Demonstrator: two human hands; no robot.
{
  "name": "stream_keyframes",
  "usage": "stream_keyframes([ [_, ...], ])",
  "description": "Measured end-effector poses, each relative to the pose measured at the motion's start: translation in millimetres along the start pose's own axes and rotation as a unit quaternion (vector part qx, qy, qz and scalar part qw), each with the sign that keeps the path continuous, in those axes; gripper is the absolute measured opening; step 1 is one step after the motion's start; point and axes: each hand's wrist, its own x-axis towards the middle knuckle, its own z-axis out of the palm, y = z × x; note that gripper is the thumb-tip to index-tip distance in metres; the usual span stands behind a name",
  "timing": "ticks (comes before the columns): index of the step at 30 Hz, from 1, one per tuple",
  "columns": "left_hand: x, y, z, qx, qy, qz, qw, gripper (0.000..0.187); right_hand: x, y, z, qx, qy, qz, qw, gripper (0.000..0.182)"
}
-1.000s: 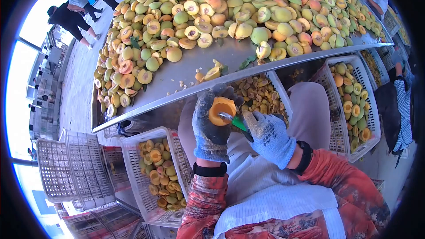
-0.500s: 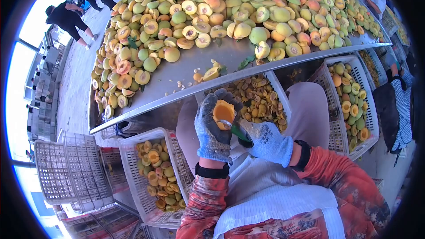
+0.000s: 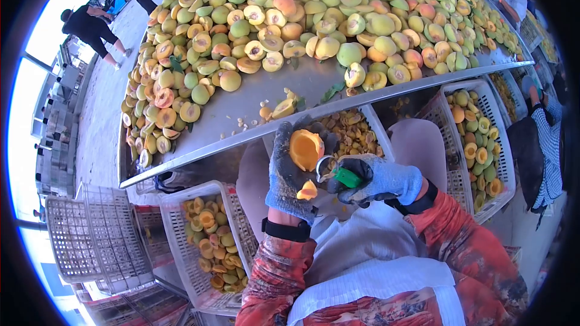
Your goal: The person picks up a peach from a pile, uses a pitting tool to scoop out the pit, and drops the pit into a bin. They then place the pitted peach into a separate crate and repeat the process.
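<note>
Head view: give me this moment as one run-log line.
left hand: holds peach half | right hand: grips green-handled pitting tool beside it | cut piece: at left palm | metal table: piled peaches

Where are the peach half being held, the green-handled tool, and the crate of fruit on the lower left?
peach half [image 3: 305, 148], head view, orange cut face
green-handled tool [image 3: 347, 177], head view, green handle
crate [image 3: 171, 216], head view, white left wall
</note>
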Motion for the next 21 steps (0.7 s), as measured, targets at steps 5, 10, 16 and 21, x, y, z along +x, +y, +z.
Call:
stream_keyframes([
  [5,21,16,-19,-0.129,0.042,-0.001,0.991,0.042,3,21,-12,-0.488,0.248,0.004,0.836,0.038],
  [10,24,23,-40,-0.126,0.045,0.013,0.991,0.039,17,30,1,-0.324,0.283,-0.048,0.902,0.039],
  [16,16,19,-55,-0.117,-0.003,0.000,0.993,0.033,43,11,38,-0.401,0.278,-0.102,0.867,0.032],
  [21,3,22,-52,-0.141,0.036,0.045,0.988,0.025,61,24,57,-0.466,0.287,-0.142,0.825,0.019],
])
